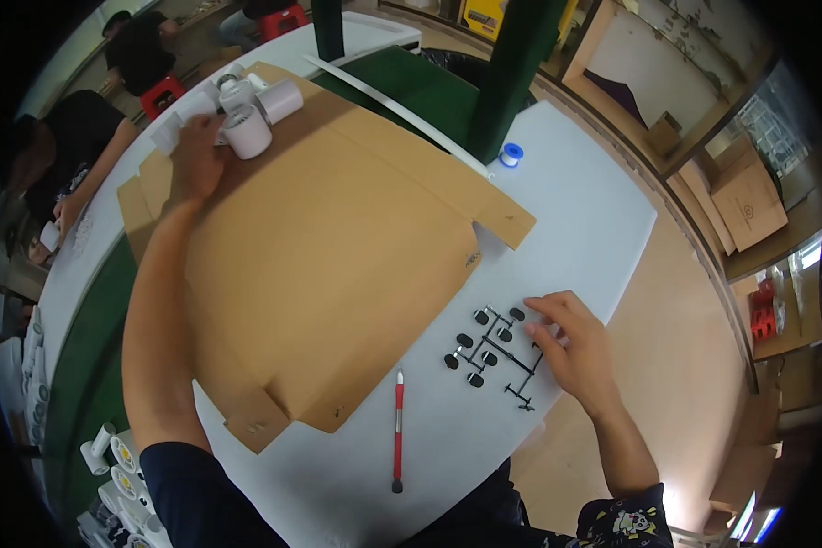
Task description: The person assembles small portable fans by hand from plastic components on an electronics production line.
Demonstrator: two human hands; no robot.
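Observation:
My left hand (197, 163) reaches to the far left of the cardboard, against a cluster of white cylindrical housings. One white housing (247, 133) stands just right of its fingers, and another white cylinder (280, 100) lies behind it. The fingers are bunched and partly hidden, so their grip does not show. My right hand (574, 352) hovers at the right edge of the white table, thumb and forefinger apart, holding nothing visible. Beside its fingertips lies a black plastic sprue (502, 352) carrying several small dark oval pieces. A red pen-shaped tool (398, 429) with a pale tip lies nearer me.
A flattened brown cardboard sheet (329, 237) covers much of the white table (584, 201). A blue-and-white spool (511, 154) sits beside a dark green post (511, 82). More white cylindrical parts (123, 484) lie at lower left. Another person's hand (67, 215) is at far left.

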